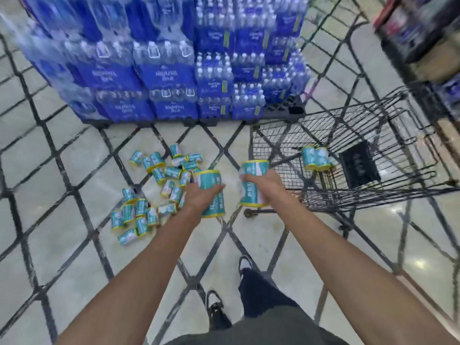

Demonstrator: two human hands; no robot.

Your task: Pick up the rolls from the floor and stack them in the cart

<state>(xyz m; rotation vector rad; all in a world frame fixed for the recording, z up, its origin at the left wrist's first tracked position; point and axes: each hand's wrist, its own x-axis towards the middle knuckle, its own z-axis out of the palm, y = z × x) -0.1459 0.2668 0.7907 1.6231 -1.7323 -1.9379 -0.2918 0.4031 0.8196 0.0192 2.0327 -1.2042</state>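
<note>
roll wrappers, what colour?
Teal with yellow end bands, clearest in the head view on the roll in the right hand.

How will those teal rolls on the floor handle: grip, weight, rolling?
Probably light: each hand, left hand and right hand, lifts a multi-roll pack. The glossy wrap on the rolls on the floor may be a bit slippery and likely gives under the fingers. Cylindrical, so ones lying on their sides could roll if nudged; the rolls in the cart stand on end.
</note>
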